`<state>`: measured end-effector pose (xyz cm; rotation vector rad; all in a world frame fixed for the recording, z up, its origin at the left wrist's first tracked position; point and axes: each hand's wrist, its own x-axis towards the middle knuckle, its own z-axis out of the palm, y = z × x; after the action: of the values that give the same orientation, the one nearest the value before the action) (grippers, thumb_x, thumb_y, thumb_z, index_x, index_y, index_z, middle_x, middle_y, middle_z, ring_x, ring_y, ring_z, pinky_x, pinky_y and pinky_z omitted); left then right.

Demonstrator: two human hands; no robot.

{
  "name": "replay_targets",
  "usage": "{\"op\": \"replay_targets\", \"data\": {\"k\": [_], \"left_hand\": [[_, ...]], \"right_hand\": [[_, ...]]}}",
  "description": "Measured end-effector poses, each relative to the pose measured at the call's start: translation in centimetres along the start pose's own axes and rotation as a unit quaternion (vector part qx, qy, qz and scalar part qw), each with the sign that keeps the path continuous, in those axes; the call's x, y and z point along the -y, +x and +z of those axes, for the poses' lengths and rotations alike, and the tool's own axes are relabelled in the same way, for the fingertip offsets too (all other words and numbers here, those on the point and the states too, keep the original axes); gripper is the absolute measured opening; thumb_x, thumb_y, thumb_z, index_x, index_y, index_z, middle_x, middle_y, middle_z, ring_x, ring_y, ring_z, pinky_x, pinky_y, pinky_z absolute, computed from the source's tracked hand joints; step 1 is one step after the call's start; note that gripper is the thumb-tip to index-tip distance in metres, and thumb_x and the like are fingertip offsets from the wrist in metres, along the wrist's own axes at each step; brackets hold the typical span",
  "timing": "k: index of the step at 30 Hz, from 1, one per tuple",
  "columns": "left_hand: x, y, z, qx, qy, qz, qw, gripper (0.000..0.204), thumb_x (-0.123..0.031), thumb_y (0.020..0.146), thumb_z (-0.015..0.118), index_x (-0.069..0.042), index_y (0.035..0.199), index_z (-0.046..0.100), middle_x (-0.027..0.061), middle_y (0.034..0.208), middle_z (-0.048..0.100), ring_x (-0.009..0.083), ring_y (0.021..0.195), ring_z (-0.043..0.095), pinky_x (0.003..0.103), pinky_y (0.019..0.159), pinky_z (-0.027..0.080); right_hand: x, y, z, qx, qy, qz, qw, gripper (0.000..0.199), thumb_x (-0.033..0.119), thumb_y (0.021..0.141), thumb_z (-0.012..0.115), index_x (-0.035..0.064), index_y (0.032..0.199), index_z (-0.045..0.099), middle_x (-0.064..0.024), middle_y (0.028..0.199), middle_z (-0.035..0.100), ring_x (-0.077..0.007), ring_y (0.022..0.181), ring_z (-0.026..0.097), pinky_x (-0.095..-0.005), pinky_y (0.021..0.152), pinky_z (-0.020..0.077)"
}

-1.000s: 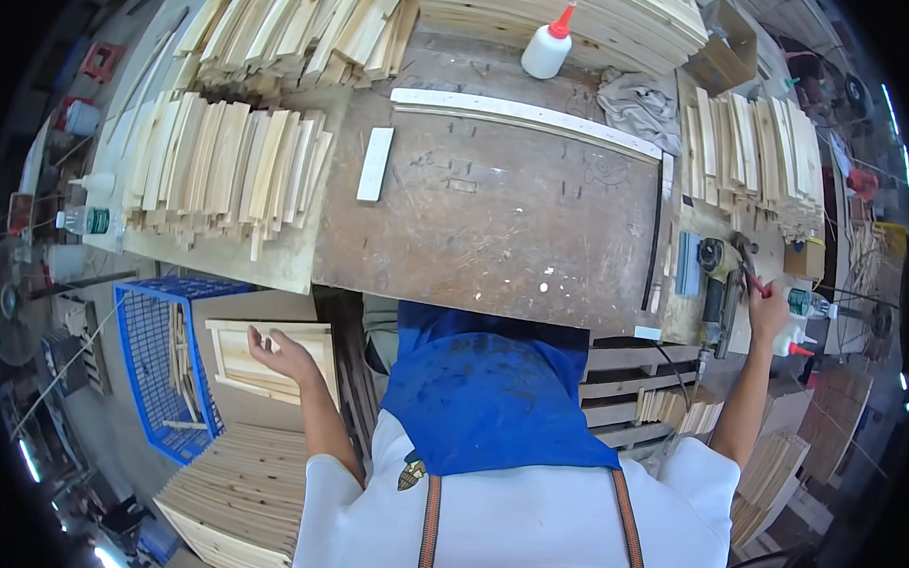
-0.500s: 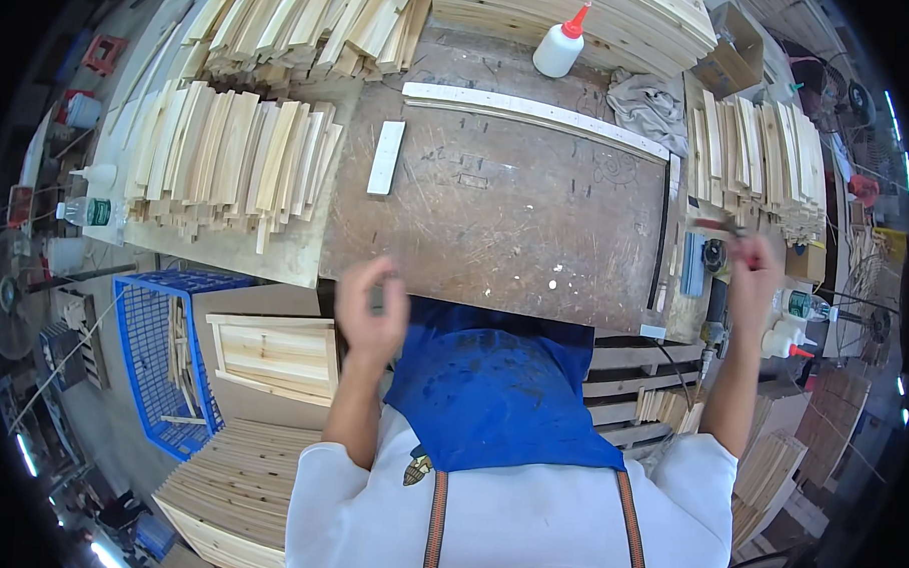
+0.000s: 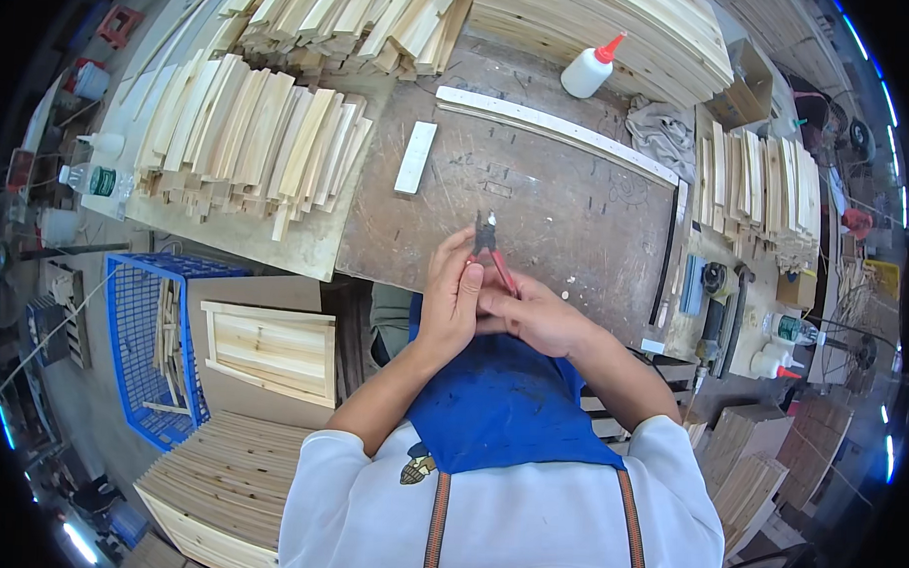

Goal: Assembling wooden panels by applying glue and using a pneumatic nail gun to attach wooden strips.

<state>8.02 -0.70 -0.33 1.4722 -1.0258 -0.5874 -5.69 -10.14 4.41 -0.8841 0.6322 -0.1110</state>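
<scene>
- Clock directions are taken from the red-handled pliers [image 3: 505,273], found above the workbench [image 3: 447,219] near its front edge.
- Right hand [image 3: 538,317]: fingers curled closed around the plier handles.
- Left hand [image 3: 447,299]: fingers extended and close together beside the pliers; cannot tell whether they grip anything.
- Blue plastic crate [image 3: 133,323], 8 o'clock: contains loose wooden strips [image 3: 165,344].
- White glue bottle [image 3: 586,75] with red nozzle, 1 o'clock: upright, fill level not determinable.
- Cardboard box [image 3: 752,84], 2 o'clock: contents cannot be made out.
- Clear plastic bottle [image 3: 100,179], 9 o'clock: green label.
- White straight-edge strip [image 3: 560,122], 1 o'clock: lies between pliers and glue bottle.
- Short white block [image 3: 415,157], 11 o'clock: flat on the workbench.
- Wooden slats [image 3: 249,137], 10 o'clock: piled in a row.
- Grey rag [image 3: 662,128], 2 o'clock: crumpled beyond the strip.
</scene>
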Motion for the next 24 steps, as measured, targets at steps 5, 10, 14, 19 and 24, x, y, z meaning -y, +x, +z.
{"op": "replay_targets", "data": {"k": [5,10,14,19,24], "left_hand": [[0.9,0.2,-0.4,0.064,0.002,-0.007,0.998,0.057,-0.041,0.113,0.040,0.008,0.141,0.052,0.0264,0.147,0.049,0.0391,0.142,0.045,0.046,0.118,0.035],[0.3,0.7,-1.0,0.057,0.131,0.075,0.987,0.076,-0.057,0.109,0.037,0.009,0.146,0.047,0.0279,0.154,0.044,0.0466,0.150,0.032,0.054,0.122,0.025],[0.2,0.9,-1.7,0.005,0.182,0.105,0.978,0.090,-0.068,0.103,0.036,0.009,0.151,0.041,0.0278,0.156,0.043,0.0490,0.151,0.028,0.058,0.123,0.020],[2.7,1.6,-4.0,-0.108,0.258,0.117,0.953,0.082,-0.063,0.102,0.045,0.005,0.148,0.048,0.0240,0.149,0.050,0.0451,0.146,0.036,0.058,0.121,0.024],[5.0,1.6,-3.7,-0.167,0.322,0.163,0.917,0.056,-0.048,0.101,0.053,-0.002,0.133,0.059,0.0175,0.137,0.060,0.0404,0.137,0.045,0.056,0.117,0.030]], "right_hand": [[1.0,-0.1,-0.6,0.123,0.047,0.097,0.987,0.049,0.010,0.101,0.059,0.0005,0.147,0.046,-0.0110,0.143,0.056,-0.0225,0.134,0.056,-0.0400,0.116,0.0457],[2.1,0.7,-0.6,0.098,-0.001,0.069,0.993,0.063,0.002,0.090,0.057,-0.0024,0.151,0.042,-0.0128,0.146,0.054,-0.0266,0.140,0.052,-0.0445,0.117,0.0424],[3.7,2.2,-2.7,0.058,-0.100,0.077,0.990,0.059,0.000,0.088,0.056,-0.0035,0.146,0.046,-0.0153,0.139,0.057,-0.0304,0.136,0.053,-0.0456,0.114,0.0427],[5.0,6.3,-4.0,-0.207,-0.701,-0.216,0.647,0.045,0.001,0.086,0.058,-0.0024,0.130,0.053,-0.0189,0.119,0.060,-0.0367,0.116,0.058,-0.0459,0.102,0.0463],[5.0,9.4,-4.5,-0.208,-0.821,-0.257,0.466,0.022,0.013,0.092,0.058,0.0018,0.110,0.059,-0.0170,0.104,0.058,-0.0337,0.098,0.056,-0.0426,0.087,0.0451]]}}
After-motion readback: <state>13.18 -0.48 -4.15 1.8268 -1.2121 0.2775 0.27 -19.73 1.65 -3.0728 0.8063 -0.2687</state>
